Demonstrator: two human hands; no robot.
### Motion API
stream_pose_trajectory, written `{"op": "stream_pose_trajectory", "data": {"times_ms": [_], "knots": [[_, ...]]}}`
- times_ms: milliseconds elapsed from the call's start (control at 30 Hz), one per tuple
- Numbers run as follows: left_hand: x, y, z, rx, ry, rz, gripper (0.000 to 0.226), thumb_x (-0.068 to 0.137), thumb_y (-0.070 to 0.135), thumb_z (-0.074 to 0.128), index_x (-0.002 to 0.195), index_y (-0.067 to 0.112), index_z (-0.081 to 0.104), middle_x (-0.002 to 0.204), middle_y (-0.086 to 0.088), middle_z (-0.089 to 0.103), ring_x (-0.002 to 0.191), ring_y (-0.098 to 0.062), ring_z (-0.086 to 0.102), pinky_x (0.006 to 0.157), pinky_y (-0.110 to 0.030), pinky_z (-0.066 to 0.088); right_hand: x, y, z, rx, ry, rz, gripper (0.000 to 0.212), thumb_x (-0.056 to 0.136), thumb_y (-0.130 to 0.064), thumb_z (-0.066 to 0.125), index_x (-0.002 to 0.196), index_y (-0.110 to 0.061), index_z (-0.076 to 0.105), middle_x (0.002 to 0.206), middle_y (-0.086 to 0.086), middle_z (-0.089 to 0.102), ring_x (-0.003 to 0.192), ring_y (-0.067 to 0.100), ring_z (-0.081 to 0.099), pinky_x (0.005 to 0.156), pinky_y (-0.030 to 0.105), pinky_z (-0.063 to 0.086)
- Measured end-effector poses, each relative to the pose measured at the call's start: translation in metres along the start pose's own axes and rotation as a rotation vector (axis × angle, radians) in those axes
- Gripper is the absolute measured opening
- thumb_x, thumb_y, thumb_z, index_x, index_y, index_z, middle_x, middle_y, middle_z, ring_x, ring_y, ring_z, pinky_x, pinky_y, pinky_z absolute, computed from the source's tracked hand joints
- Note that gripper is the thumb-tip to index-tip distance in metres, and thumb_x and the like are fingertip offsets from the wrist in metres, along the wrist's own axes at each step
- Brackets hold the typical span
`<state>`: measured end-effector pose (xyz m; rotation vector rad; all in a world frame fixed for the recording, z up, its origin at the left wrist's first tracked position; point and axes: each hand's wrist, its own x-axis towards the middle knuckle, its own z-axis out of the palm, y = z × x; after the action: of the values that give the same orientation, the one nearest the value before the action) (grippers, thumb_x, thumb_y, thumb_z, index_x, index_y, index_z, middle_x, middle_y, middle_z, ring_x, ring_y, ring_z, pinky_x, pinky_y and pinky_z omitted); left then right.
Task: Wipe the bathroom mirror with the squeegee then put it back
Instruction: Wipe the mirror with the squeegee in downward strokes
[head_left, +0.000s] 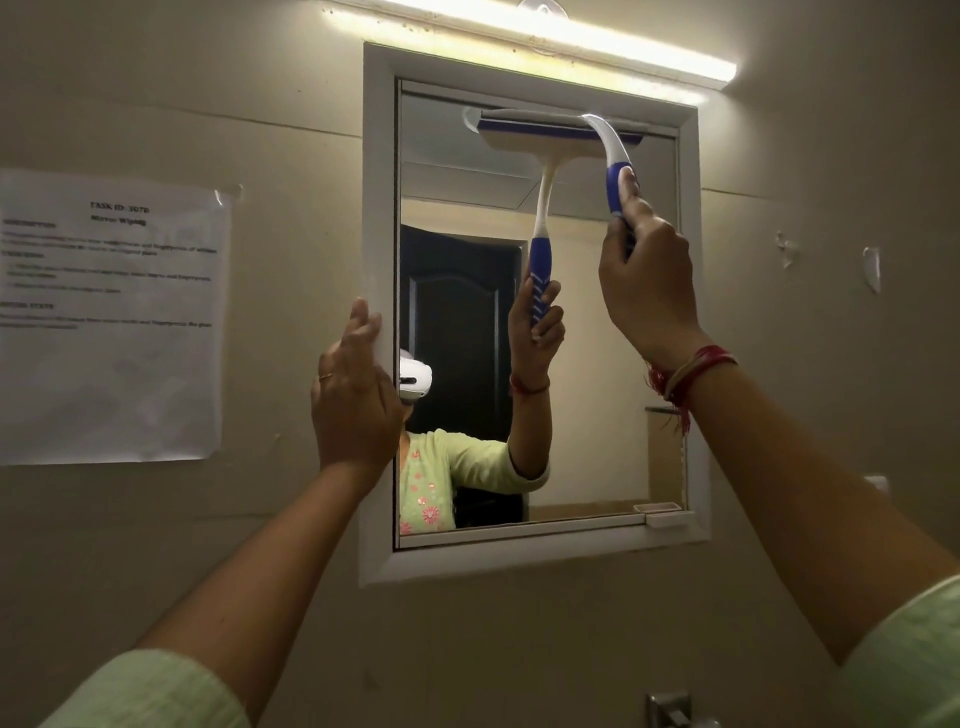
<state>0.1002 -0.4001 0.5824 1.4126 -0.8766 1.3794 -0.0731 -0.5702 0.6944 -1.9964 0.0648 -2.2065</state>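
Right hand (647, 280) clenched around the squeegee (615, 156) at the mirror's (467, 197) top edge, left hand (356, 400) spread bracing the frame; wiping seemingly just starting, return pending.

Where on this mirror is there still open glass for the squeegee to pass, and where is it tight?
Open glass lies below the squeegee blade, between the white frame sides, down to the small tray at the lower right. It is tight along the top edge, where the blade sits, and at the left frame, where the left hand rests. The right hand grips the handle.
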Motion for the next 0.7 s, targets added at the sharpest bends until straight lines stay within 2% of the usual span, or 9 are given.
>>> {"op": "stream_pose_trajectory", "data": {"times_ms": [200, 300, 533, 700], "knots": [[0.000, -0.002, 0.001, -0.007, 0.001, 0.001, 0.044, 0.090, 0.021, 0.026, 0.130, 0.012, 0.044, 0.146, -0.002, 0.038, 0.122, -0.027, 0.047, 0.088, -0.048, 0.048, -0.010, 0.001, -0.006, -0.024, -0.024, 0.000, 0.046, 0.096, -0.023, 0.042, 0.140, -0.012, 0.031, 0.117, 0.008, 0.062, 0.096, 0.020, 0.062, 0.090, 0.030, 0.050], [0.000, -0.002, 0.002, -0.008, 0.003, -0.001, 0.044, 0.090, 0.021, 0.026, 0.130, 0.012, 0.044, 0.146, -0.002, 0.038, 0.123, -0.027, 0.046, 0.088, -0.048, 0.049, -0.013, 0.001, -0.009, -0.013, -0.033, 0.004, 0.046, 0.096, -0.022, 0.042, 0.140, -0.012, 0.031, 0.116, 0.009, 0.062, 0.096, 0.021, 0.062, 0.090, 0.030, 0.050], [0.000, -0.001, 0.001, 0.009, 0.002, 0.005, 0.046, 0.090, 0.020, 0.026, 0.130, 0.009, 0.044, 0.147, -0.004, 0.037, 0.123, -0.028, 0.047, 0.091, -0.035, 0.040, -0.035, 0.005, -0.012, -0.021, -0.044, -0.009, 0.049, 0.096, -0.020, 0.042, 0.142, -0.015, 0.027, 0.108, 0.012, 0.062, 0.087, 0.019, 0.061, 0.085, 0.028, 0.051], [0.000, 0.000, 0.001, 0.019, 0.009, 0.003, 0.043, 0.089, 0.010, 0.031, 0.131, 0.008, 0.044, 0.147, -0.004, 0.037, 0.123, -0.028, 0.046, 0.092, -0.036, 0.041, -0.057, 0.010, -0.016, -0.042, -0.070, 0.004, 0.051, 0.096, -0.021, 0.042, 0.143, -0.018, 0.023, 0.103, 0.015, 0.060, 0.082, 0.022, 0.061, 0.082, 0.034, 0.054]]}}
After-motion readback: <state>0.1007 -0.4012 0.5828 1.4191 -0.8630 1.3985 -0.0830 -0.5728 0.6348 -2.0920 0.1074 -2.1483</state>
